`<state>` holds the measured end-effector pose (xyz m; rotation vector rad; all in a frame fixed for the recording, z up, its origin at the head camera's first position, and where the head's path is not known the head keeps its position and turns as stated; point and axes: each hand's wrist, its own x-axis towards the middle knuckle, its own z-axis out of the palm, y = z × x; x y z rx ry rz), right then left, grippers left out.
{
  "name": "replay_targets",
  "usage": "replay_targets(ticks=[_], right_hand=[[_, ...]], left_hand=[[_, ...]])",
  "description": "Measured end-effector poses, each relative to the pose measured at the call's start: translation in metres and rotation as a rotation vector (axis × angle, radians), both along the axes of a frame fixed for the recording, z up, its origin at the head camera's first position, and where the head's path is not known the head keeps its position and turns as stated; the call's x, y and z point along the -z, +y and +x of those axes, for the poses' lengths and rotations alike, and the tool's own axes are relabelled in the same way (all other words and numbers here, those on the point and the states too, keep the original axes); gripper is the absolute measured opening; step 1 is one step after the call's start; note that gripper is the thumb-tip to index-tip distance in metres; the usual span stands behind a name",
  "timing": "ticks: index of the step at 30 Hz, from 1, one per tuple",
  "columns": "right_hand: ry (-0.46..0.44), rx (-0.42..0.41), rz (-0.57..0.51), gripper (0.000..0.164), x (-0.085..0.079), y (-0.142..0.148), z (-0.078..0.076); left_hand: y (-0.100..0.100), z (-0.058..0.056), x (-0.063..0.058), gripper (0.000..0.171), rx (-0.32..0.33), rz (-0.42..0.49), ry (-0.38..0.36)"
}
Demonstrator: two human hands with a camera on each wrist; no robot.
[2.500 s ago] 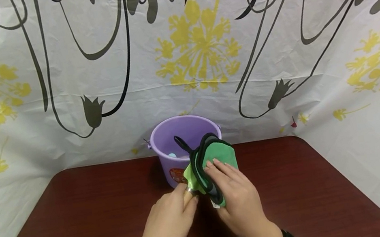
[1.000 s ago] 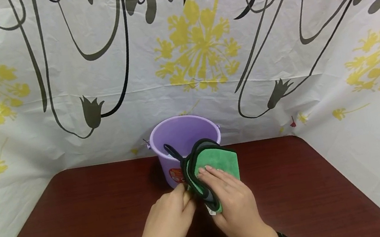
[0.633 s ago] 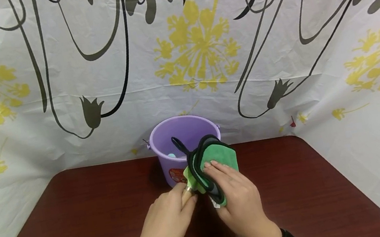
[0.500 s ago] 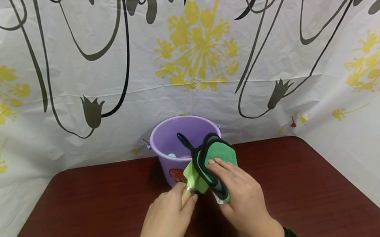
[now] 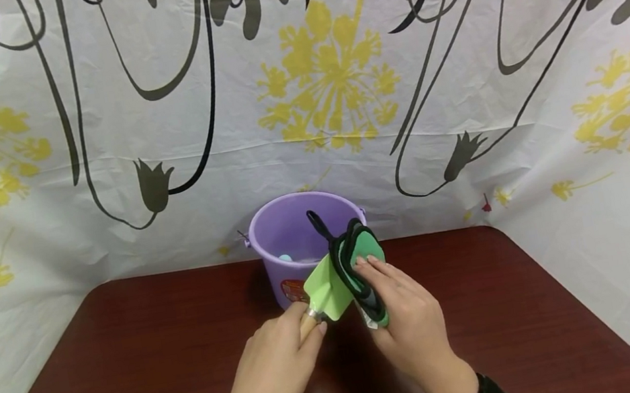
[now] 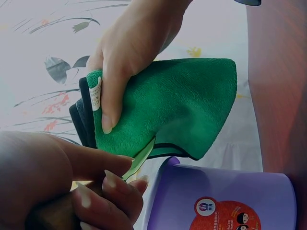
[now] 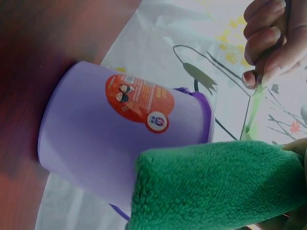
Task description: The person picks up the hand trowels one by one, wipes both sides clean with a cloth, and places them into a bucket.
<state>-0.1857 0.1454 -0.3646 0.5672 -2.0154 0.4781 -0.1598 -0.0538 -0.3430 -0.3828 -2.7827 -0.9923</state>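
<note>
My left hand (image 5: 272,362) grips the wooden handle of a small hand trowel (image 5: 327,290) with a light green blade. Its blade tilts up and to the right, in front of the bucket. My right hand (image 5: 412,321) holds a folded green cloth (image 6: 177,91) with black edging, a white tag and a black hanging loop. In the head view the cloth overlaps the blade's right edge. From the left wrist, the blade appears against the cloth's underside. Much of the handle is hidden inside my left fingers.
Just beyond the hands, a purple bucket (image 7: 91,124) with a red sticker stands on the dark red-brown table (image 5: 161,355). A pale blue thing (image 5: 285,257) shows inside it. A flower-printed white sheet (image 5: 203,227) hangs behind the table.
One second ago the cloth covered the blade. My right hand has since slid it rightward and slightly up, uncovering most of the blade. My left hand has stayed nearly still.
</note>
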Motion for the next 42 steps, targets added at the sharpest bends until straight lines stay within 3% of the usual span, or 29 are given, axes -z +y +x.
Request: replay_targets(ticks=[13,35,42], right_hand=[[0.029,-0.026,0.036,0.042,0.006,-0.011,0.004],[0.044,-0.12,0.084,0.066,0.01,-0.022,0.012],[0.043,-0.158,0.082,0.069,0.011,-0.026,0.014]], left_hand=[[0.003,0.002,0.003,0.013,0.01,-0.005,0.008],[0.007,0.002,0.008,0.013,0.002,-0.037,0.064],[0.006,0.002,0.01,0.004,0.01,-0.048,0.115]])
